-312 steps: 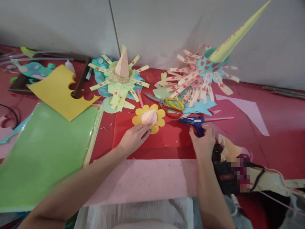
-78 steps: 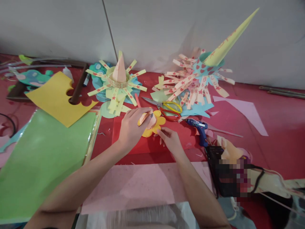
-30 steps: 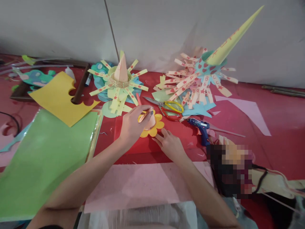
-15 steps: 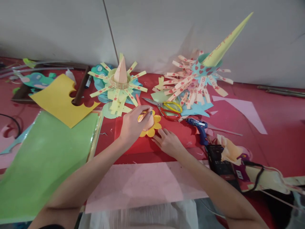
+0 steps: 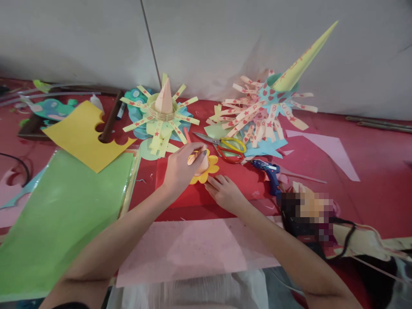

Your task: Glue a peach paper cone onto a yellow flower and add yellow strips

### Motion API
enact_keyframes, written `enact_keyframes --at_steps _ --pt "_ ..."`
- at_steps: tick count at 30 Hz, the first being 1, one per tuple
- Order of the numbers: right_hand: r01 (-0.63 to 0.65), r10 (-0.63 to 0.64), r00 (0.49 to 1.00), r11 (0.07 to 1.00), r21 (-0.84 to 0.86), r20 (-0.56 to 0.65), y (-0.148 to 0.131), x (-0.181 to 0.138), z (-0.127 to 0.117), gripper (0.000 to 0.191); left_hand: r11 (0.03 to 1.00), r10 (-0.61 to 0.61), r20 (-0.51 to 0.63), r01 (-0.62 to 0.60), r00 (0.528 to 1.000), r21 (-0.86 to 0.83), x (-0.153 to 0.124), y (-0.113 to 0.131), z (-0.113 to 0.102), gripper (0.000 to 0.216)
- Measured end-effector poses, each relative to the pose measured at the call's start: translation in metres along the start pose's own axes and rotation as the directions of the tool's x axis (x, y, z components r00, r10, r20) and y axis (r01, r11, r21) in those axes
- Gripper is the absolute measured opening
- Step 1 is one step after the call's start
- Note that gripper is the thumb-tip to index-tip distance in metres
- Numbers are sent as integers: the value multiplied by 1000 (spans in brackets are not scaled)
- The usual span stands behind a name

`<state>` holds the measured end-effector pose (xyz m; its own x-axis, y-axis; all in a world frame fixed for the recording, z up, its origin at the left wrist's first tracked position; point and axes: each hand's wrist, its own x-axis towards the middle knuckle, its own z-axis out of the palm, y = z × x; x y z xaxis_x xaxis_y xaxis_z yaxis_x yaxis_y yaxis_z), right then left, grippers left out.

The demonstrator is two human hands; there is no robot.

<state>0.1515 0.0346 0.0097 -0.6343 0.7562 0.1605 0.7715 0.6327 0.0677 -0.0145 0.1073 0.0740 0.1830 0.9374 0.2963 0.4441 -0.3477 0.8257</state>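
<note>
My left hand (image 5: 182, 165) is closed in a writing grip over a paper flower. A red pen (image 5: 187, 134) sticks up behind its knuckles; its tip is hidden by the fingers. The flower (image 5: 203, 176) has yellow petals and a pale pink centre, and it lies flat on a red sheet (image 5: 238, 180). My right hand (image 5: 225, 193) rests on that sheet with its fingers loosely stretched, the fingertips at the flower's lower right petals. Just beyond the flower lie scissors (image 5: 230, 148) with one yellow and one red handle.
A blue glue gun (image 5: 272, 174) lies on the right. Two fringed paper hats with cones, a smaller one (image 5: 164, 105) and a taller one (image 5: 273, 94), stand near the wall. Yellow cut foam (image 5: 86, 137) and a green sheet pack (image 5: 71, 223) cover the left side.
The left hand's fingers have shifted very slightly over the flower's centre. My right hand has edged a little downward. The rest of the table looks the same.
</note>
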Motion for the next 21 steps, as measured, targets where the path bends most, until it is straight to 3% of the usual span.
enact_keyframes --at_steps 21 --pt "-65 70 988 997 39 -141 -7 7 4 26 1000 6 -5 -6 1000 -16 -1 0 1 13"
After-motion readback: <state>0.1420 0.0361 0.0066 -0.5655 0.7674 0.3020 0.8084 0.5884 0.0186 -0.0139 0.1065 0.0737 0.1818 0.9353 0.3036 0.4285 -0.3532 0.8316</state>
